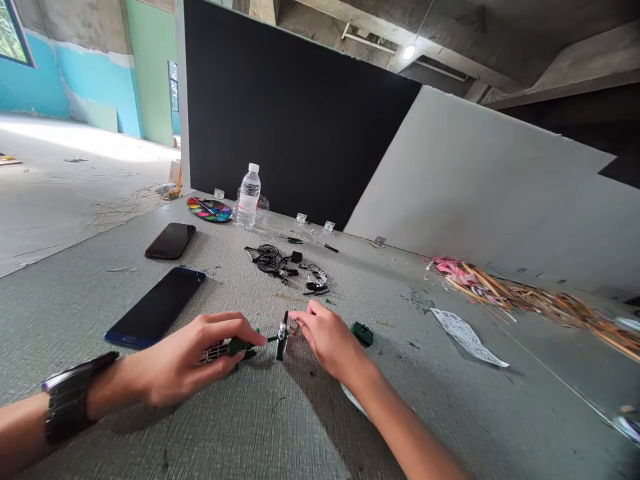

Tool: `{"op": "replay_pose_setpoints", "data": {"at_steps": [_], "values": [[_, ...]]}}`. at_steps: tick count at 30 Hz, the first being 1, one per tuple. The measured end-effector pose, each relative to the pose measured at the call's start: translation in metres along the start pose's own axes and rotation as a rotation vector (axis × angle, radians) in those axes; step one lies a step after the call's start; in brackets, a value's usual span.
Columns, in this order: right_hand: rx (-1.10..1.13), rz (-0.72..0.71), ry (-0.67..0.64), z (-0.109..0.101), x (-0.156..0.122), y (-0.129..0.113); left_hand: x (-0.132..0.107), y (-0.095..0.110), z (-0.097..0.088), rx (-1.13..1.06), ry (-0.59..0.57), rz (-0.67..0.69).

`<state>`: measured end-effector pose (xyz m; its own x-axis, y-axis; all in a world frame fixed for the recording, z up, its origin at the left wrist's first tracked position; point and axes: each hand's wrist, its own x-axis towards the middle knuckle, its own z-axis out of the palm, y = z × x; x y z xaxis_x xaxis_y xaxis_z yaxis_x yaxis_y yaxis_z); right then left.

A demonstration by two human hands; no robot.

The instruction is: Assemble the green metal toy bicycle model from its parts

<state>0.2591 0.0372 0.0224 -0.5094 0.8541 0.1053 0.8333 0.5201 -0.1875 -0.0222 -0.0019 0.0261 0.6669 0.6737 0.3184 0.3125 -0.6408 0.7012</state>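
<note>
Along the near edge of the grey-green textured bench (430,413), both hands work close together over a small model assembly, held just above the surface. Left hand (193,357): fingers curled and pressed together, pinching a dark green painted model part (240,345), with a slotted silver grille piece (216,352) showing beside the palm. A thin green rod leads from that part to an upright black-and-silver fitting (283,337). Right hand (325,337): fingers gathered, tips at the right side of the fitting; whether they pinch it cannot be told, as the contact is too small and partly hidden. A wide black wristband (67,397) sits on the left wrist.

Just right of the right hand lies a loose dark green moulded piece (362,333). Farther out on the bench lie a black miniature two-wheeled model with spoked wheels (267,259) and a scatter of small black and silver parts (316,283). To the left are two black-screened smartphones (155,307), a clear plastic water bottle (249,197) and a round watercolour palette (209,210).
</note>
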Motion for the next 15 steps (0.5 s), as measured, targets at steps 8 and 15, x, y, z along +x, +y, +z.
{"op": "replay_pose_setpoints", "data": {"at_steps": [8, 15], "values": [[0.006, 0.004, -0.006, 0.0004, 0.0002, 0.0001, -0.0006, 0.0004, -0.0001, -0.007, -0.014, -0.011], [0.013, 0.004, 0.014, 0.0011, -0.0003, 0.0016, -0.0030, 0.0026, -0.0007, 0.022, -0.006, -0.009]]}}
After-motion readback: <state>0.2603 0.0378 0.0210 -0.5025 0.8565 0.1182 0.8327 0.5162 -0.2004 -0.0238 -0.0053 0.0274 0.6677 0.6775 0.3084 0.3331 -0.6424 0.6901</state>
